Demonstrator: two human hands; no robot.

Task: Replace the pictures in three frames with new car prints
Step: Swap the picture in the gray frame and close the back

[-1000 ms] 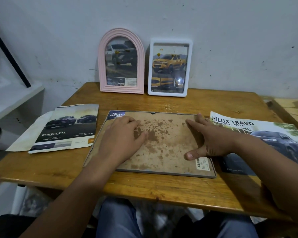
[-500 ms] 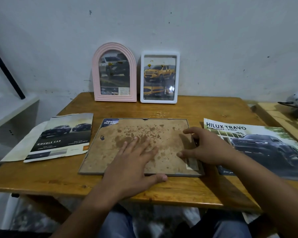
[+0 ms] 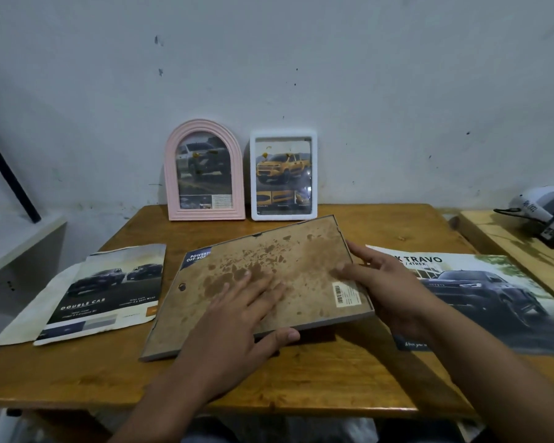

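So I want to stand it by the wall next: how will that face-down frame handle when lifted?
The frame probably stays stiff: its right side tilts up as one flat board. Likely light, since the right hand raises it by an edge. Any glass is hidden, so treat it as fragile.

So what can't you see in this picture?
- Front of the big frame, head view: it lies face down, only its stained backing shows.
- Print under that backing: only a blue corner peeks out.
- Small text on the barcode sticker: too tiny.
- Poster title: the right hand covers its start.
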